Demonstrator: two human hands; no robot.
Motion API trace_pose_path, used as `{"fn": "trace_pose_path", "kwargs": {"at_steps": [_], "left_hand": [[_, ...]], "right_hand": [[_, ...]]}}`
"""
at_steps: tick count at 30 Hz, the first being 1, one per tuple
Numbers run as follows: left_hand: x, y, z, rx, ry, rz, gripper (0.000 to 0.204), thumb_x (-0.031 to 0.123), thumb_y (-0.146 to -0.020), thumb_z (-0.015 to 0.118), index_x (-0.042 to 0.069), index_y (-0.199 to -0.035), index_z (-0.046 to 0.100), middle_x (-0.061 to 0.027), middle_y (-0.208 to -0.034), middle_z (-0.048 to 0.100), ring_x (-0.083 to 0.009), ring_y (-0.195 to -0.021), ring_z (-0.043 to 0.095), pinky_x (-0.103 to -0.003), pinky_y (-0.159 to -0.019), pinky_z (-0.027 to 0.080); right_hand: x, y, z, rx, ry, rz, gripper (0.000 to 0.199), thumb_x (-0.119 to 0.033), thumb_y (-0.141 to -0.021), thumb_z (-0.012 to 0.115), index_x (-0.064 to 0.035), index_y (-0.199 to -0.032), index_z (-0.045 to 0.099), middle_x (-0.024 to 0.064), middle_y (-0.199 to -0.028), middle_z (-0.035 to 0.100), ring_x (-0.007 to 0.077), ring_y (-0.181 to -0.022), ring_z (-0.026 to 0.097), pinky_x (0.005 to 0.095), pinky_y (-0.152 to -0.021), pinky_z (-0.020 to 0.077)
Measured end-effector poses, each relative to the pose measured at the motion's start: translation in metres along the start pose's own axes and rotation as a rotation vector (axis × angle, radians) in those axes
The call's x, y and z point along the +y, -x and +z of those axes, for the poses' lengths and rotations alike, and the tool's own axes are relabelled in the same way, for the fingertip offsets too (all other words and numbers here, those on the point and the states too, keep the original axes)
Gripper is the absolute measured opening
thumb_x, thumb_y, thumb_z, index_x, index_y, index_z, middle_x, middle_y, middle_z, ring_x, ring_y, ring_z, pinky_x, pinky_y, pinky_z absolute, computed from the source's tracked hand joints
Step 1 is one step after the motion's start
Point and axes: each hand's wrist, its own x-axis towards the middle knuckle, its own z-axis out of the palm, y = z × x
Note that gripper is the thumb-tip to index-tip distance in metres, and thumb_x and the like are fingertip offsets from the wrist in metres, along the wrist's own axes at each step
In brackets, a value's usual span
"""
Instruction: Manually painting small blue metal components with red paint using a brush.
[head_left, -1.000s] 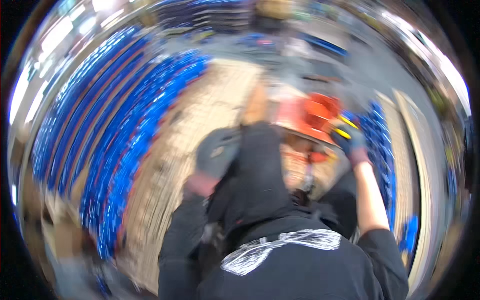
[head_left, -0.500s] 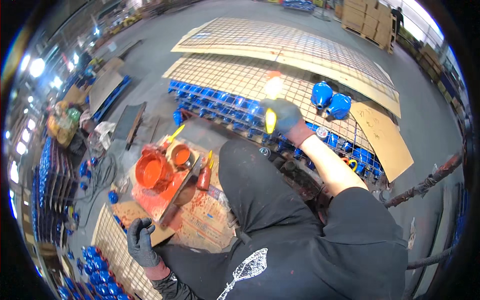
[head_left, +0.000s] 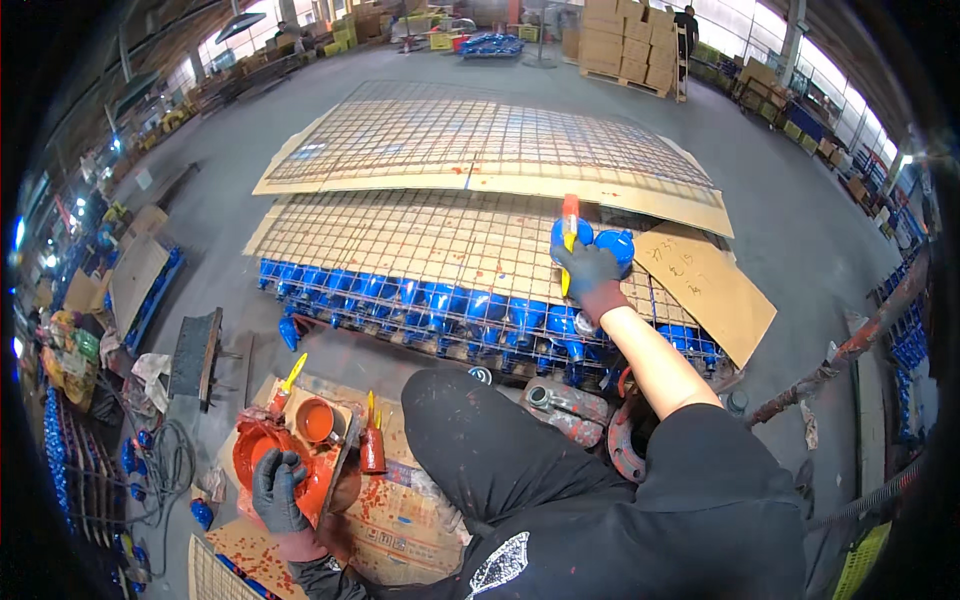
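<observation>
My right hand, in a dark glove, grips a paintbrush with a yellow handle and a red end pointing away from me. The brush is in front of a rounded blue metal part. A second blue part sits just to its right on the wire mesh. My left hand, also gloved, hangs over the near side of a red paint-coated pot. Its fingers are loosely curled, and nothing shows in them. Beside the pot stands a cup of red paint.
Cardboard sheets and wire mesh cover a rack of blue parts. A red bottle stands by the paint cup, and another yellow-handled brush is near it. Stacked boxes and a person are far back.
The view has swung up and right. My right hand has brought the brush rightward to the blue parts on the mesh. My left hand has come in over the red pot.
</observation>
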Motion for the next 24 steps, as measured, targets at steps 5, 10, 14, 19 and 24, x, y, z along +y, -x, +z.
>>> {"fn": "trace_pose_path", "kwargs": {"at_steps": [5, 10, 14, 19, 24], "left_hand": [[-0.010, 0.000, -0.008, 0.074, 0.073, -0.033, 0.035, 0.011, -0.090, 0.062, -0.003, -0.121, 0.056, -0.0110, -0.105, 0.063, -0.0186, -0.091, 0.064, -0.027, -0.074, 0.055], [-0.011, 0.002, -0.004, 0.007, 0.042, -0.039, 0.036, 0.014, -0.090, 0.062, -0.004, -0.121, 0.055, -0.0117, -0.103, 0.064, -0.0177, -0.087, 0.065, -0.026, -0.072, 0.055], [-0.015, 0.006, 0.000, -0.010, 0.061, -0.090, 0.037, 0.014, -0.089, 0.065, 0.000, -0.122, 0.055, -0.0115, -0.104, 0.065, -0.0188, -0.084, 0.067, -0.027, -0.067, 0.056], [-0.005, 0.024, 0.014, -0.365, 0.279, -0.030, 0.050, 0.029, -0.092, 0.062, -0.002, -0.129, 0.049, -0.0167, -0.110, 0.063, -0.0195, -0.089, 0.066, -0.031, -0.069, 0.055], [0.006, 0.076, 0.029, -0.349, 1.134, -0.298, 0.087, 0.071, -0.085, 0.047, 0.008, -0.144, 0.036, -0.0139, -0.131, 0.053, -0.0325, -0.109, 0.057, -0.048, -0.095, 0.047]], "right_hand": [[0.002, -0.017, -0.003, 0.093, -0.188, -0.219, 0.020, -0.021, -0.086, 0.055, -0.0237, -0.103, 0.065, 0.0092, -0.084, 0.065, 0.0290, -0.073, 0.065, 0.0416, -0.062, 0.0491], [-0.027, -0.031, -0.076, 0.095, -0.551, -0.132, 0.016, -0.024, -0.083, 0.065, -0.0207, -0.098, 0.067, 0.0078, -0.086, 0.068, 0.0277, -0.075, 0.067, 0.0383, -0.065, 0.0516], [-0.077, -0.007, -0.160, -0.013, -1.247, -0.275, 0.028, -0.011, -0.076, 0.072, -0.0127, -0.103, 0.065, 0.0064, -0.090, 0.069, 0.0195, -0.084, 0.068, 0.0316, -0.076, 0.0535], [-0.152, 0.016, -0.244, -0.243, -1.819, -0.801, 0.030, -0.010, -0.079, 0.074, -0.0048, -0.107, 0.065, 0.0095, -0.101, 0.069, 0.0174, -0.093, 0.066, 0.0318, -0.082, 0.0525], [-0.279, 0.007, -0.276, -0.311, -1.978, -1.117, 0.021, -0.011, -0.080, 0.071, -0.0067, -0.098, 0.062, 0.0089, -0.095, 0.068, 0.0194, -0.087, 0.065, 0.0325, -0.077, 0.0521]]}}
